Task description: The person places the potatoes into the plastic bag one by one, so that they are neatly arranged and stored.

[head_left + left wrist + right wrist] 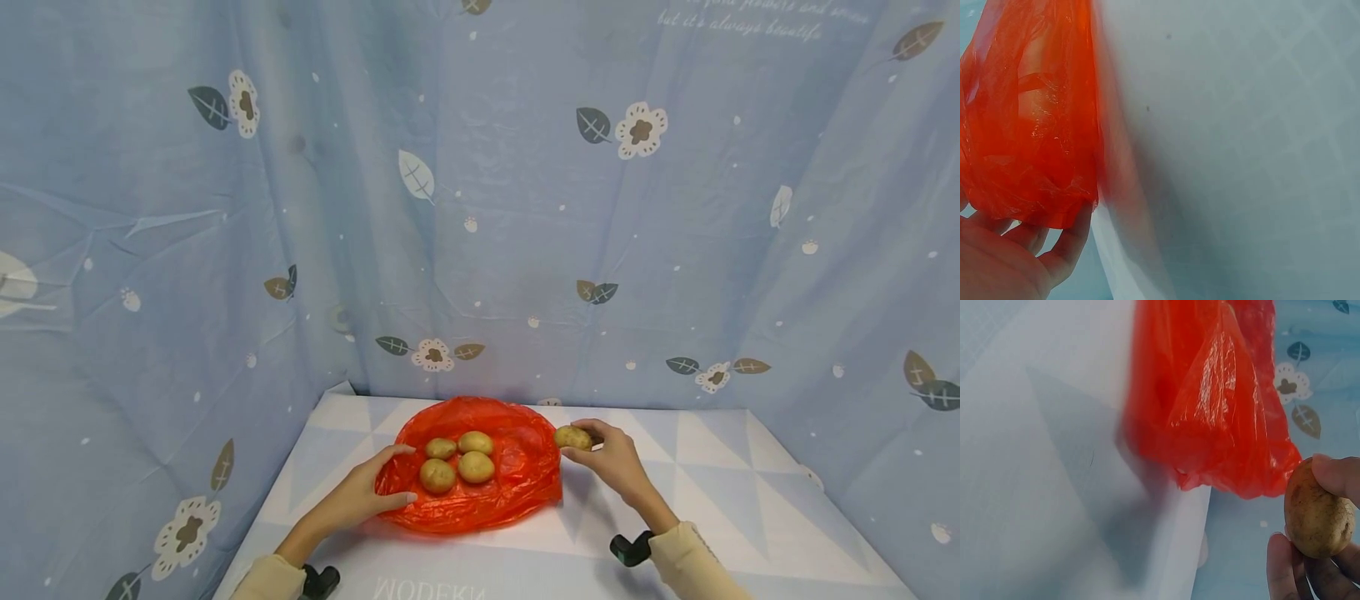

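Observation:
A red plastic bag (517,479) lies spread on the table, its mouth facing up. Several potatoes (476,467) sit together inside it, left of its middle. At the bag's left edge, my left hand (363,493) holds the rim with thumb and fingers apart; the left wrist view shows the fingers meeting the red plastic (1041,144), their tips partly hidden. My right hand (617,460) pinches a single potato (1316,509) between thumb and fingers. That potato is just off the bag's right edge, above the table.
The table (697,492) has a white and pale blue triangle-patterned cover. A blue curtain (517,208) with flowers and leaves hangs behind and at both sides. Dark wrist-worn devices (632,548) are at both sleeves.

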A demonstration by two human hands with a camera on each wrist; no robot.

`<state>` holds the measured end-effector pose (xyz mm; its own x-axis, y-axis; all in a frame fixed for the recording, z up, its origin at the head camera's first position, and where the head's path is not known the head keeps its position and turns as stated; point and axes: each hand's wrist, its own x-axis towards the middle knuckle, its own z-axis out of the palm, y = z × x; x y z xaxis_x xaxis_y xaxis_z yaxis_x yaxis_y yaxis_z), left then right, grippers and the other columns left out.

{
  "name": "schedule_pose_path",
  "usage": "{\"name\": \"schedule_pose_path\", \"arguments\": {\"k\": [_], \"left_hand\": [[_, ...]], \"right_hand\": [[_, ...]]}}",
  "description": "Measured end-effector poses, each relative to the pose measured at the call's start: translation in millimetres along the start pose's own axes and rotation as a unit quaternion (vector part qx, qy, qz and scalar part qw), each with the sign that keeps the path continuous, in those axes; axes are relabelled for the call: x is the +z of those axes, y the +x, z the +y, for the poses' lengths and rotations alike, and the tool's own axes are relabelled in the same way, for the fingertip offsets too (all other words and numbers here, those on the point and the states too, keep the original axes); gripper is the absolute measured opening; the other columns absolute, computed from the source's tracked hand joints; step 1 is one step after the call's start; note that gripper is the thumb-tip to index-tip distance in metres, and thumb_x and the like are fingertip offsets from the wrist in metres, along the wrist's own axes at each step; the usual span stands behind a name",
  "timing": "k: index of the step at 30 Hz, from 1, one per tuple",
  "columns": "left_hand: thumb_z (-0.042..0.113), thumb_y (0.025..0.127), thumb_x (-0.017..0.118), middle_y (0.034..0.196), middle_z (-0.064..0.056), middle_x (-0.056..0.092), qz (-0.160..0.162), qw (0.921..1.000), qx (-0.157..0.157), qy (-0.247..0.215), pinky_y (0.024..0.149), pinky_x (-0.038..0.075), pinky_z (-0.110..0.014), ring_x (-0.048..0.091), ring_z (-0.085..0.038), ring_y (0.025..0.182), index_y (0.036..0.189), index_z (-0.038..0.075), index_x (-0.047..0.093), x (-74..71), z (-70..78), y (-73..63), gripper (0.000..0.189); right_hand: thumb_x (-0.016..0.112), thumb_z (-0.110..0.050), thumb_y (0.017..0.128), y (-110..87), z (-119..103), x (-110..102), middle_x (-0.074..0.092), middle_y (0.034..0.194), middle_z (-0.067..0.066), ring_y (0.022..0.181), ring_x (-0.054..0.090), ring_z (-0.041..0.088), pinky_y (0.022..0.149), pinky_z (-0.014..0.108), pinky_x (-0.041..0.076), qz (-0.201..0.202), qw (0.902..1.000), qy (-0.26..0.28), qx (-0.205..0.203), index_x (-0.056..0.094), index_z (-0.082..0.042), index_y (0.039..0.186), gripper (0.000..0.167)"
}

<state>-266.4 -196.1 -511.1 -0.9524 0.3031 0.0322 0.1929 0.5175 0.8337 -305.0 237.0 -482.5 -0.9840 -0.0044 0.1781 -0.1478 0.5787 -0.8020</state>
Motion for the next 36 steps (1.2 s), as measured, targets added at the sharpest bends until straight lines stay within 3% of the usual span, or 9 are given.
{"name": "schedule_pose_path", "arguments": {"k": [24,36], "left_hand": [[0.036,0.085,0.085,0.151,-0.015,0.049,0.001,0.9999,-0.003,0.011,0.103,0.047,-0.064,0.047,-0.043,0.136,0.147,0.02,0.05,1.5,1.7,-0.7,0.073],[0.036,0.087,0.084,0.151,-0.013,0.05,0.0,0.9998,0.015,0.01,0.11,0.039,-0.065,0.046,-0.039,0.139,0.148,0.017,0.049,1.3,-0.5,0.3,0.073]], "right_hand": [[0.092,-0.026,0.078,-2.1,-19,38,0.072,0.104,-0.003,0.089,0.062,0.019,0.071,0.028,0.057,-0.034,0.9981,0.034,-0.039,0.073,-0.014,0.12,0.048],[0.092,-0.028,0.079,0.0,-28,56,0.072,0.107,-0.002,0.091,0.065,0.018,0.076,0.029,0.057,-0.048,0.995,0.032,-0.081,0.073,-0.015,0.119,0.046]]}}
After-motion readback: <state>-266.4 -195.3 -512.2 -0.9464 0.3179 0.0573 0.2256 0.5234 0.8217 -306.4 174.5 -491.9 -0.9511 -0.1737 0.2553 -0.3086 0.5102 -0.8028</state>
